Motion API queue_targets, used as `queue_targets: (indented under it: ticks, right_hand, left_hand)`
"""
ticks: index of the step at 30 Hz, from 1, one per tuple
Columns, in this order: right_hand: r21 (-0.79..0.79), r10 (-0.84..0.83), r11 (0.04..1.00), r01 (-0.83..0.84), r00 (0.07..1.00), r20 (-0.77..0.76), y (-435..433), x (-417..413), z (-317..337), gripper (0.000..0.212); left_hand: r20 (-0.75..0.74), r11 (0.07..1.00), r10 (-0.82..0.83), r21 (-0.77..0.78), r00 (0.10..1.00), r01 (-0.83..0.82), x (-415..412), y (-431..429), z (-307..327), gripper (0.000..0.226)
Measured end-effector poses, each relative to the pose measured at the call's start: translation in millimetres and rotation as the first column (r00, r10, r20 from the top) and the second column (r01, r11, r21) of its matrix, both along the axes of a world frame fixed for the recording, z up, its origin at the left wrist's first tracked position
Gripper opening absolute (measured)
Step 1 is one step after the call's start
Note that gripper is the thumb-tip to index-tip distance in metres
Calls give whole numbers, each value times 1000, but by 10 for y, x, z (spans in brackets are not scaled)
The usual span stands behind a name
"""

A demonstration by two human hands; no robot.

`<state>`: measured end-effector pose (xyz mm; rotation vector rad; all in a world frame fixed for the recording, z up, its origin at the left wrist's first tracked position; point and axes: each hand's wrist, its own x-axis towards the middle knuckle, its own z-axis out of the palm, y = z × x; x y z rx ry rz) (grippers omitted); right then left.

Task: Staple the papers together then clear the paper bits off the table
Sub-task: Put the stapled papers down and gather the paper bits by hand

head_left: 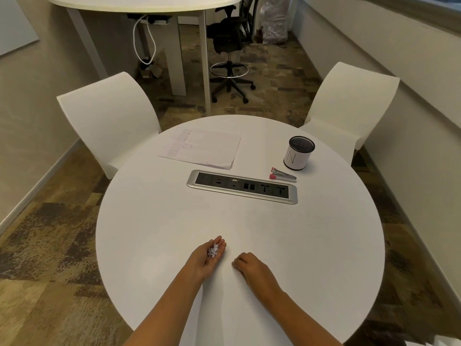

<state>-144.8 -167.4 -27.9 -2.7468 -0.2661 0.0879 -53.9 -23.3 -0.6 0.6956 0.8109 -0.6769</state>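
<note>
Round white table (299, 233) fills centre of frame, both forearms come in from the bottom edge.

Left hand (208, 255), lower centre: palm up and loosely cupped, fingers relaxed and not clenched over the load. Pile of small white-grey paper bits (213, 250) sits in the palm near the finger bases.

Right hand (249, 267), just right of the left hand, apart from it: palm down, knuckles up, fingers curled under with tips at the tabletop. Cannot tell if anything is under them.

Stack of white printed paper sheets (202, 148) lies flat at the far side of the table, upper centre-left, with a faint grid print on its left part. Sheet edges are slightly offset at the near right corner. Staple too small to tell.

Small pink-and-silver stapler (283, 174) lies on the table right of centre, just beyond the right end of the socket strip. Nobody touches it.

Silver-framed black power socket strip (242, 187) is set into the table middle, between papers and hands.

Black mesh pen cup with white paper wrap marked "N" (298, 153) stands upright just beyond the stapler.

Two white moulded chairs, one at left (107, 116) and one at right (349, 101), stand at the far rim. Black office chair (229, 46) and a second white table (139, 2) are at top of frame. Patterned brown carpet (50, 245) covers the floor.
</note>
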Motion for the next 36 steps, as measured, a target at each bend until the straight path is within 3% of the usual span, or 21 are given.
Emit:
queue_targets:
  ticks: [12,16,18,20,22,23,25,28,30,33,36]
  right_hand:
    - [-12,-165,986,164,984,-70,111,120,170,26]
    - [137,-285,945,298,952,-106,144,152,156,19]
    - [306,-478,797,520,854,-205,123,194,178,16]
    - [493,-587,462,737,671,-452,40,259,223,14]
    - [596,-461,120,794,576,-675,-31,319,278,13]
    - [622,-394,45,781,587,-708,-36,350,320,13]
    - [662,-350,127,738,658,-667,30,395,404,12]
    - [636,-376,444,631,776,-507,228,417,483,13]
    - [591,-409,573,568,823,-395,349,422,492,18]
    - [578,-456,591,563,824,-337,420,427,486,25]
    - [633,-476,527,568,814,-334,383,421,483,20]
  left_hand:
    - [-7,1000,10,2,1000,-10,-3,-12,-4,33]
    - [17,1000,-12,22,1000,12,-11,21,-5,32]
    - [33,999,-28,26,999,27,-20,22,3,31]
    - [45,998,-50,28,998,49,-36,14,28,30]
    - [41,997,-72,31,997,70,-53,-2,57,29]
    - [36,996,-82,31,996,81,-64,-6,64,28]
    - [30,994,-104,21,994,104,-90,-12,80,27]
    - [31,991,-136,-1,990,136,-125,-36,124,21]
    - [51,989,-148,-1,988,148,-136,-44,143,23]
    - [60,988,-152,-8,987,153,-106,-39,132,20]
    - [37,990,-133,-46,990,135,-73,-24,114,20]
